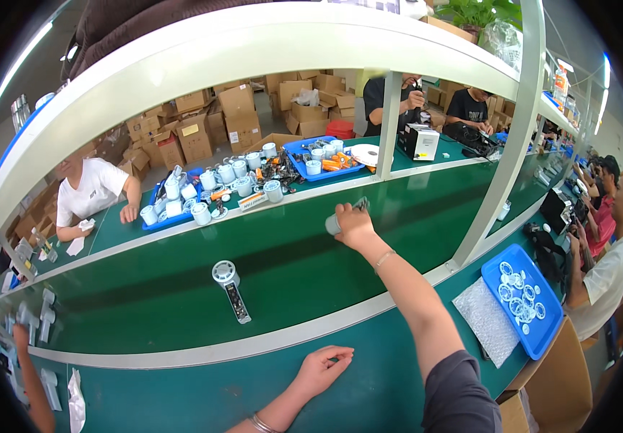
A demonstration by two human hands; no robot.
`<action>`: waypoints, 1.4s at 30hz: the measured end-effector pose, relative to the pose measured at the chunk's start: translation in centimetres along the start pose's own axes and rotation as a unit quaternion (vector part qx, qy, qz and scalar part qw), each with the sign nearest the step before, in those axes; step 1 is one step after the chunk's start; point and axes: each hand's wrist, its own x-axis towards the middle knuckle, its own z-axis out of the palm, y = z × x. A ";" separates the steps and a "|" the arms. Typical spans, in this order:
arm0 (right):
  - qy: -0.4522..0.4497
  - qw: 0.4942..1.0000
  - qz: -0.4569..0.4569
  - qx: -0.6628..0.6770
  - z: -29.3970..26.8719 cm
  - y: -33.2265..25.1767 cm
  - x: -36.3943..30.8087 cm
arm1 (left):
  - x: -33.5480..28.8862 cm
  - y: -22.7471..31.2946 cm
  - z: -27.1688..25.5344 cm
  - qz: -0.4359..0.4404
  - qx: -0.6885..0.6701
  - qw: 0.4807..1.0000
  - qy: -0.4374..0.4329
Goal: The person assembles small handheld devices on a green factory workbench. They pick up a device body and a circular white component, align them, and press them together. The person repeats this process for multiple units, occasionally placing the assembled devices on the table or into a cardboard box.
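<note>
My right hand [355, 226] reaches out over the green conveyor belt. It is closed around a pale blue handheld fan [333, 225], whose round body shows at the left of the fingers; a dark part sticks up behind them, and the rest is hidden by the hand. My left hand [324, 369] rests on the green worktop [203, 390] at the near side, fingers loosely bent, thumb apart, nothing seen in it. Left of my right hand, another handheld fan [232, 290] lies on the belt, its handle uncovered with a dark circuit board showing.
Across the belt, blue trays [319, 157] hold pale blue housings and orange parts. At right, a blue tray [522, 299] of white rings stands beside bubble wrap [486, 325] and a cardboard box [557, 379]. A white shelf post [503, 144] rises there. Co-workers sit around; one's arm [33, 379] is at left.
</note>
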 end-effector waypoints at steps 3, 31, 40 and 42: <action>0.020 0.969 0.083 0.232 -6.8 -2.2 -4.0 | -0.3 -0.4 0.0 0.056 0.046 0.991 0.110; -0.305 0.411 0.065 0.857 -10.8 -11.0 -29.1 | -2.4 4.3 0.7 0.093 -0.198 0.964 0.149; -0.193 0.553 0.120 0.802 -6.8 -11.0 -29.7 | -0.1 0.4 -0.5 0.022 -0.247 0.962 0.115; -0.170 0.587 0.109 0.784 -6.6 -11.2 -29.9 | -0.2 0.0 -0.6 0.016 -0.260 0.959 0.115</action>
